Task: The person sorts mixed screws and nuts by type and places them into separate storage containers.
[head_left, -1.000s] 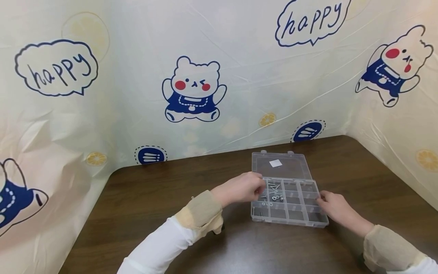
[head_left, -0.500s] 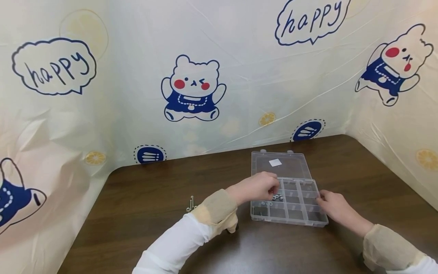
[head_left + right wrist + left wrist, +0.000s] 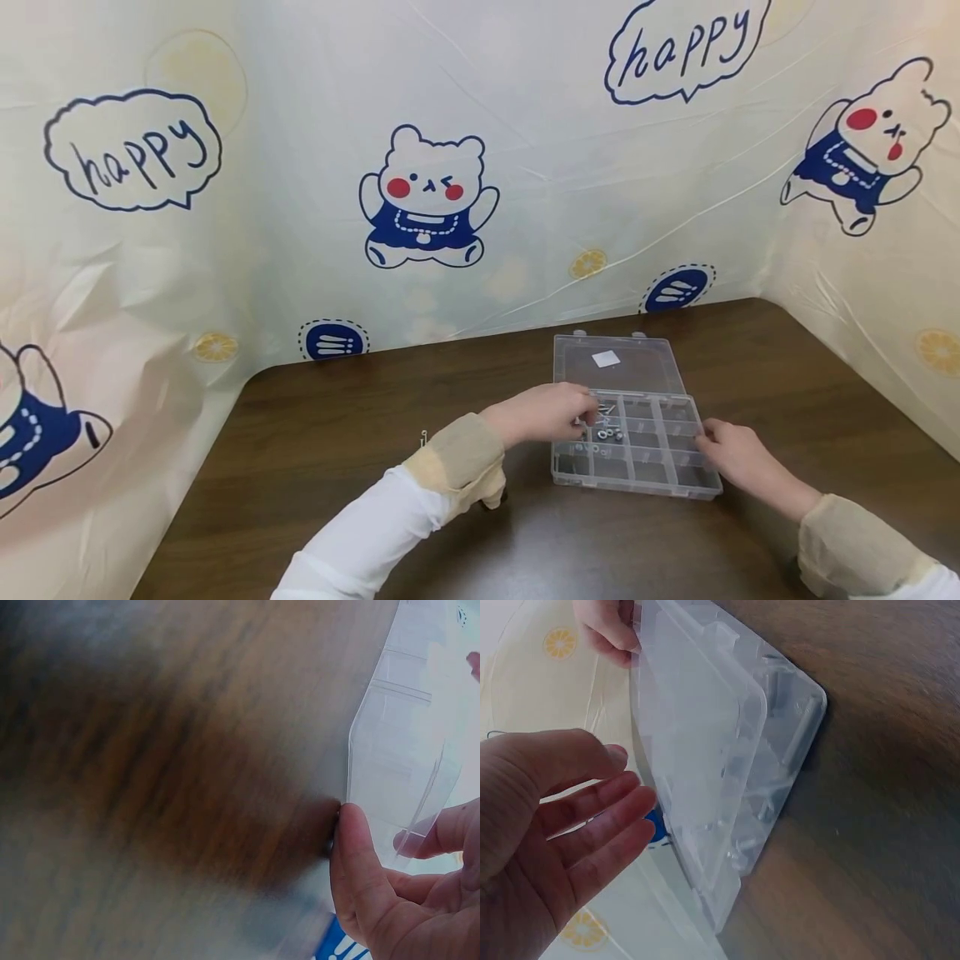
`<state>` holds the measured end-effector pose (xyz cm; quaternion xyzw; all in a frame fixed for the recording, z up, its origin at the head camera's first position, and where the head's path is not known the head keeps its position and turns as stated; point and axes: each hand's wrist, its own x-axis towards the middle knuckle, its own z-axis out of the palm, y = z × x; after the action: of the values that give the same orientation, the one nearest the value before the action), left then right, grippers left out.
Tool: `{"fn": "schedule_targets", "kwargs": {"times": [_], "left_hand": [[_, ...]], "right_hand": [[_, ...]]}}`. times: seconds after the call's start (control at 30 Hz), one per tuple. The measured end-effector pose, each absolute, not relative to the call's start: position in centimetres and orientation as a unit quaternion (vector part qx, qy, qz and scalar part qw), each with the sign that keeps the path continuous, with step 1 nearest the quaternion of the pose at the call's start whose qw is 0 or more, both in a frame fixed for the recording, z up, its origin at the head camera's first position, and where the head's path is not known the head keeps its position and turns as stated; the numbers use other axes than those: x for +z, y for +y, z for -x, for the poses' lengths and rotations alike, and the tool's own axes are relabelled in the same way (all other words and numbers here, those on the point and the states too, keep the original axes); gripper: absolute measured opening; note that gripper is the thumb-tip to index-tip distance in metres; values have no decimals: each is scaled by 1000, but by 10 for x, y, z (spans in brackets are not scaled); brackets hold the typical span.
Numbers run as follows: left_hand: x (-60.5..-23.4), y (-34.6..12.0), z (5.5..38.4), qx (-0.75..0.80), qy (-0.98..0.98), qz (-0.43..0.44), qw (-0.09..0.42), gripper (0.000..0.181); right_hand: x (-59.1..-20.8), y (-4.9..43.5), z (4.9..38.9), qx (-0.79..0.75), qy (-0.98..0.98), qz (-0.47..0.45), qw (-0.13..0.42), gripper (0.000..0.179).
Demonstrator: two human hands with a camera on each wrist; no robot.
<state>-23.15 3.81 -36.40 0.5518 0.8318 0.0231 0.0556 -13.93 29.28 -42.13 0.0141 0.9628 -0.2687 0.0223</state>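
Observation:
A clear plastic compartment box (image 3: 648,475) stands on the table with its lid (image 3: 637,362) folded back. Screws (image 3: 606,410) and nuts (image 3: 609,435) lie in its left compartments. Over that left side hovers my left hand (image 3: 543,412). In the left wrist view its fingers (image 3: 604,821) are loosely bent, the thumb near the index fingertip, and nothing shows between them. My right hand (image 3: 738,454) grips the box's right wall; in the right wrist view the thumb (image 3: 420,844) is on the inner side and the fingers (image 3: 360,859) outside.
Behind my left forearm, small metal hardware (image 3: 423,437) lies on the dark wooden table (image 3: 360,417), partly hidden by the sleeve. A printed cloth backdrop (image 3: 517,208) encloses the table's back and sides. A white sticker (image 3: 606,358) is on the lid.
My left hand moved right over the screw compartments, then back a little to the left. The right hand has stayed at the box's right wall.

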Motion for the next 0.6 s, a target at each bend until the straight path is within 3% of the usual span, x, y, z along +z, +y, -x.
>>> {"fn": "schedule_targets", "kwargs": {"times": [0.4,0.6], "left_hand": [[-352,-13,231,34,850,-516,104,9],[-350,-43,227,32,857,-503,103,9]], "right_hand": [[-422,292,139,-275,961,-16,24,33],[-422,293,139,-276,961,-17,26,33]]}}
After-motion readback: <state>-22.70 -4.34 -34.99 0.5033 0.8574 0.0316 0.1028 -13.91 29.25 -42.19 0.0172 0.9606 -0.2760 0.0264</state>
